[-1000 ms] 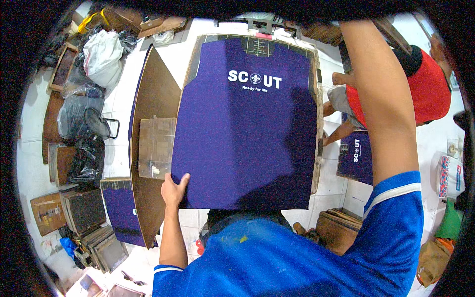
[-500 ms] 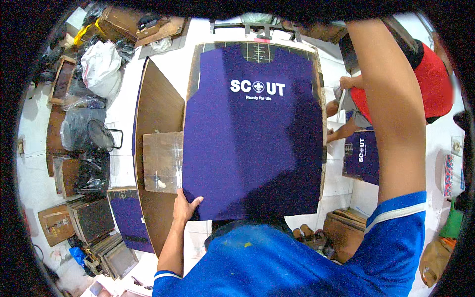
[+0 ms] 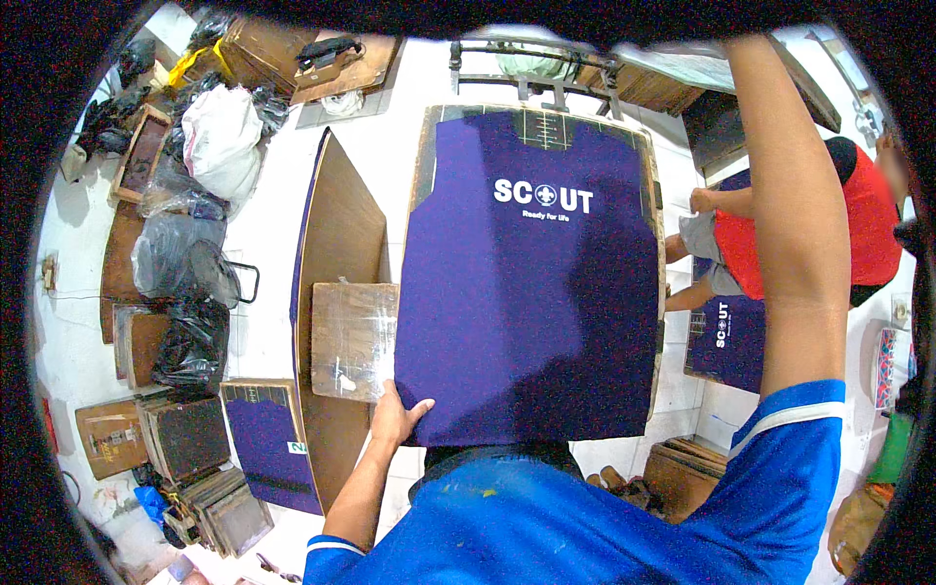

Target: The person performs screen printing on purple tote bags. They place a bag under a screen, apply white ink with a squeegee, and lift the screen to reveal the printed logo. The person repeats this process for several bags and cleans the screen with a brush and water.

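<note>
surroundings of a worker seen from above: to the left, on a white tiled floor (image 3: 273, 331), lie a bulging white sack (image 3: 222, 141), a clear plastic bag (image 3: 168, 255) and a black bag (image 3: 192, 343), with a stack of dark frames (image 3: 232, 507) below them. nearer the centre a tall brown panel (image 3: 336, 214) stands tilted on edge, partly hiding a smaller purple-covered board (image 3: 265, 439); a brown block (image 3: 341, 336) fills part of the gap between this panel and the main piece. a dark metal bracket (image 3: 534, 81) lies beyond the top edge. to the right, a co-worker in red (image 3: 873, 229) is partly screened by the worker's raised right arm (image 3: 799, 214), which also borders a second printed purple board (image 3: 736, 341); brown boards (image 3: 687, 478) are stacked at the lower right. in the centre, directly before the worker's body, purple fabric (image 3: 546, 302) bearing white lettering and a round emblem is spread over a board (image 3: 426, 161), whose upper corners show. the left hand (image 3: 400, 417) is at the fabric's lower left corner, thumb spread from the fingers and touching the fabric; the hidden fingertips leave it uncertain whether the edge is gripped. the right hand lies beyond the upper rim, so its state cannot be told.
</note>
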A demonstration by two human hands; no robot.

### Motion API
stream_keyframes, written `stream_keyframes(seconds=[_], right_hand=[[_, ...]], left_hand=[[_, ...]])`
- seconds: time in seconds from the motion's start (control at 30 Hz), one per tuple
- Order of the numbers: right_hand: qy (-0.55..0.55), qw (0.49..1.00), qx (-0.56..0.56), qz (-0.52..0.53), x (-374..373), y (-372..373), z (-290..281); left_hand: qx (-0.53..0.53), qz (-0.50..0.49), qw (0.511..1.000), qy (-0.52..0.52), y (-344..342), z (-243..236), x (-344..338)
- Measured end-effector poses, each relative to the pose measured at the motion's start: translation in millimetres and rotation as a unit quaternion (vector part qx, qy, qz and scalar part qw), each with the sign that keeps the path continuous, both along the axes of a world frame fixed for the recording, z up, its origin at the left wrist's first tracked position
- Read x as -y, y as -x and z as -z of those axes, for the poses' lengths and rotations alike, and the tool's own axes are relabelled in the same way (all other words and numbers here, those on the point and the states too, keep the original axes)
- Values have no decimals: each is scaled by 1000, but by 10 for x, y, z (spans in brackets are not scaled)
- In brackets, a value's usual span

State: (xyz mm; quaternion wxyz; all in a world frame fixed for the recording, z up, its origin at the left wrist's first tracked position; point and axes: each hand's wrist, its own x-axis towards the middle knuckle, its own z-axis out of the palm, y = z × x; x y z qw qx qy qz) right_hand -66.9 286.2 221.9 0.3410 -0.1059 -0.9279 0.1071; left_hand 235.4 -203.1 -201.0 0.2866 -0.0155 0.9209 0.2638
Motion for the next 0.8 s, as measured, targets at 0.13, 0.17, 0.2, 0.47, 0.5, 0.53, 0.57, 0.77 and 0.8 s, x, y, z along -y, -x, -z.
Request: stream_keyframes(seconds=[0.13,0.17,0.2,0.47,0.5,0.53,0.57,0.77,0.8], right_hand=[[2,1000,19,3,-64,64,-25],[8,1000,27,1,-119,89,-2],[1,1000,13,-1,-186,114,28],[-224,967,102,69,-392,-269,924],[-186,974,114,58,-249,-506,1120],[-87,996,-10,-2,-95,-794,1301],[-84,995,-47,-2,85,-986,1505],[8,983,144,-114,574,-1638,2978],[25,962,241,-126,570,-1621,3218]], left_hand=[[32,42,997,63,84,64,50],[43,65,992,99,130,74,48],[39,88,987,130,202,67,39],[-160,118,970,-137,1294,-1085,-872],[-259,89,920,-281,1382,-1291,-1161],[-252,70,899,-352,1470,-1480,-1418],[-259,49,867,-422,1498,-1609,-1664],[144,-412,735,-519,1168,-961,-2313],[200,-430,722,-504,1217,-670,-2238]])
